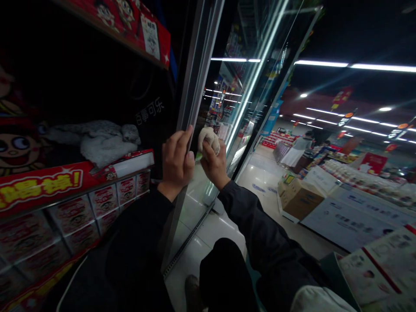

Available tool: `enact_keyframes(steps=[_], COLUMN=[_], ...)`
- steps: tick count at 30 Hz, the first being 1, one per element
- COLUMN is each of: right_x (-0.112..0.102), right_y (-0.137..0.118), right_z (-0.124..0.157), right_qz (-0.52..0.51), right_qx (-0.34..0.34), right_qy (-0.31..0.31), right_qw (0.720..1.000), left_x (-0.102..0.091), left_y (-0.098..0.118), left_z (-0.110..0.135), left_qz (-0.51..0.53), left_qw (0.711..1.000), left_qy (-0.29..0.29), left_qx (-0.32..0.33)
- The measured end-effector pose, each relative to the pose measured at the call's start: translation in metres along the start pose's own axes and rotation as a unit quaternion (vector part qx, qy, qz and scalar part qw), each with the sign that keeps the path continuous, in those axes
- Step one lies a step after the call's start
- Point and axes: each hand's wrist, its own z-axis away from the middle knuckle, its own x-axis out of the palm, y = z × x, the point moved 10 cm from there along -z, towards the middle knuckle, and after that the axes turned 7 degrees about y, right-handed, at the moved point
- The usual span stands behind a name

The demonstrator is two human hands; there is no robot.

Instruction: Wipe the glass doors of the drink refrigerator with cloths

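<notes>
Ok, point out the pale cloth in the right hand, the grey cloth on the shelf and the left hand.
Pale cloth (209, 133): head view, upper part of the bunch.
Grey cloth (101, 141): head view, middle of its folds.
Left hand (176, 165): head view, back of the hand.

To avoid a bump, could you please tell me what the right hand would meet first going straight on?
Probably the glass door, met through the cloth the right hand holds, though depth is unclear.

The door frame (199, 65) looks like smooth metal with a dull sheen; just right of it, the pale cloth (209, 138) is matt and the glass (256, 80) glossy and reflective. Left of the frame, the grey rag (105, 141) looks fuzzy, the printed cartons (103, 197) smooth and shiny.
</notes>
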Motion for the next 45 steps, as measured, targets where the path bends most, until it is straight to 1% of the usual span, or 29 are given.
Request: enact_keyframes(steps=[3, 8, 13, 17, 20, 22, 23, 25, 26, 28, 30, 31, 33, 35, 36, 37, 38, 40, 42, 45], right_x=[0.006, 0.021, 0.031, 0.034, 0.032, 0.032, 0.033, 0.034, 0.035, 0.035, 0.03, 0.023, 0.006, -0.006, -0.011, -0.014, -0.016, -0.016, -0.013, -0.007], right_y=[0.036, 0.121, 0.196, 0.252, 0.282, 0.289, 0.289, 0.278, 0.267, 0.231, 0.176, 0.139, 0.056, -0.019, -0.047, -0.066, -0.078, -0.086, -0.081, -0.066], right_z=[0.002, 0.01, 0.015, 0.017, 0.016, 0.014, 0.013, 0.011, 0.011, 0.013, 0.013, 0.009, 0.0, -0.004, -0.004, -0.004, -0.003, 0.0, 0.003, 0.008], right_qz=[0.002, 0.018, 0.013, 0.009, -0.001, -0.011, -0.017, -0.034, -0.044, -0.068, -0.1, -0.129, -0.155, -0.159, -0.15, -0.143, -0.138, -0.14, -0.151, -0.147], right_qx=[0.015, 0.141, 0.226, 0.313, 0.371, 0.395, 0.402, 0.405, 0.401, 0.386, 0.345, 0.297, 0.178, 0.077, 0.048, 0.034, 0.029, 0.029, 0.009, -0.051], right_qy=[0.007, -0.032, -0.02, -0.01, 0.0, 0.01, 0.016, 0.027, 0.029, 0.024, 0.018, 0.027, 0.035, 0.025, 0.025, 0.03, 0.036, 0.056, 0.078, 0.096], right_qw=[1.0, 0.989, 0.974, 0.95, 0.929, 0.919, 0.915, 0.913, 0.914, 0.92, 0.933, 0.946, 0.971, 0.984, 0.987, 0.989, 0.989, 0.988, 0.985, 0.983], left_x=[0.0, -0.004, -0.009, -0.008, -0.009, -0.01, -0.01, -0.01, -0.01, -0.01, -0.01, -0.01, -0.01, -0.011, -0.012, -0.013, -0.015, -0.016, -0.016, -0.014], left_y=[0.001, 0.006, 0.011, 0.012, 0.016, 0.017, 0.017, 0.016, 0.016, 0.016, 0.016, 0.015, 0.014, 0.012, 0.012, 0.011, 0.011, 0.013, 0.016, 0.019], left_z=[0.0, 0.001, 0.0, 0.0, 0.001, 0.002, 0.002, 0.002, 0.002, 0.002, 0.003, 0.003, 0.004, 0.004, 0.004, 0.004, 0.004, 0.003, 0.003, 0.004], left_qz=[-0.006, -0.014, -0.022, -0.029, -0.035, -0.044, -0.05, -0.065, -0.072, -0.08, -0.084, -0.086, -0.091, -0.087, -0.079, -0.069, -0.061, -0.056, -0.067, -0.088], left_qw=[1.0, 1.0, 0.999, 0.999, 0.998, 0.997, 0.997, 0.996, 0.996, 0.995, 0.994, 0.994, 0.993, 0.994, 0.995, 0.996, 0.997, 0.998, 0.997, 0.994], left_qy=[-0.005, 0.009, 0.024, 0.012, 0.017, 0.025, 0.028, 0.031, 0.032, 0.035, 0.043, 0.047, 0.053, 0.054, 0.054, 0.052, 0.048, 0.036, 0.025, 0.023], left_qx=[-0.001, 0.011, 0.03, 0.034, 0.048, 0.052, 0.052, 0.048, 0.047, 0.049, 0.052, 0.052, 0.048, 0.037, 0.03, 0.024, 0.02, 0.023, 0.04, 0.062])
